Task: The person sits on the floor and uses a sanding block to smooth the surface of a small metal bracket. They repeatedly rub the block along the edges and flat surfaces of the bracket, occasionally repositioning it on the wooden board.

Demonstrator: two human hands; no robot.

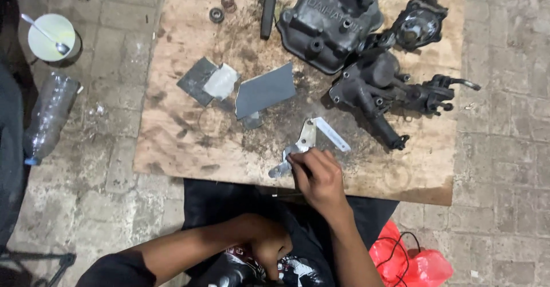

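My right hand (321,178) rests on the near edge of a plywood board (183,149), fingers closed on the lower end of a flat silvery metal bracket (307,137) that lies on the wood. A thin white strip (332,134) lies just right of the bracket. My left hand (269,248) is curled into a fist down at my lap, against my dark printed shirt; I see nothing in it. Pieces of grey abrasive sheet (264,90) lie on the board left of and beyond the bracket.
At the board's far side lie a black valve cover (329,17), a dark housing with pipes (378,83), a round dark part (418,23) and a bearing (216,15). On the paving lie a cup with a spoon (48,34), a plastic bottle (48,115) and a red bag (412,264).
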